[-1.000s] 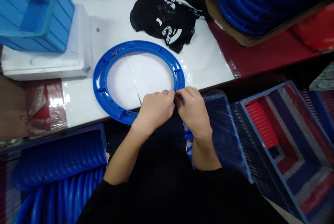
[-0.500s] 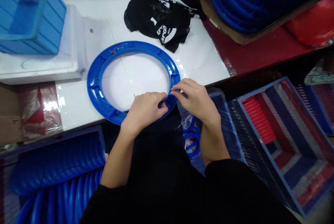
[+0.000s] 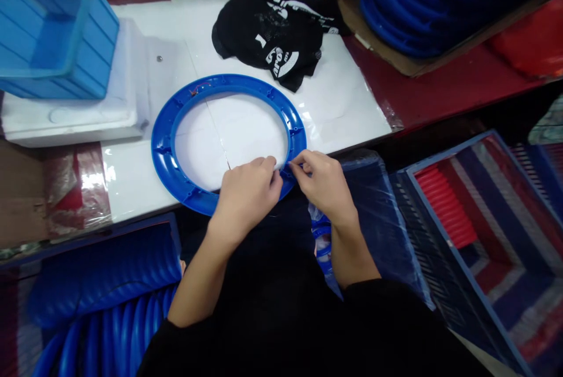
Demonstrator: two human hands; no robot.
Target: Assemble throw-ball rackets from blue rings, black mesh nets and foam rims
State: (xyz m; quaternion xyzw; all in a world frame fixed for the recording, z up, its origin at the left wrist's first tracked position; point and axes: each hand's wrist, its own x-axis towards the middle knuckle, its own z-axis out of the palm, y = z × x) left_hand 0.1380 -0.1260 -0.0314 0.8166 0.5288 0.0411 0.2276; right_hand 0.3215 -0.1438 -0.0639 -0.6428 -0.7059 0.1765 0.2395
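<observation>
A blue plastic ring (image 3: 163, 153) lies with its hollow, ribbed side up on the white tabletop, its near edge overhanging the table's front. Thin red wires (image 3: 196, 89) rest in its channel at the far left. My left hand (image 3: 250, 195) is closed at the near right part of the ring, thumb against curled fingers; what it grips is hidden. Just right of it, my right hand (image 3: 324, 184) pinches at the ring's channel with thumb and forefinger. Anything between those fingertips is too small to make out.
A light-blue bin (image 3: 99, 43) stands on a white foam block (image 3: 127, 116) at left. Black printed cloth (image 3: 246, 25) lies behind the ring. Blue rings fill a carton (image 3: 409, 66) at back right and a crate below left. A striped-lined crate (image 3: 497, 218) holds red rings (image 3: 444, 204).
The view has shifted slightly. My right hand has drawn a little nearer to me, its fingers more curled. My left hand stays closed at the same part of the ring.
</observation>
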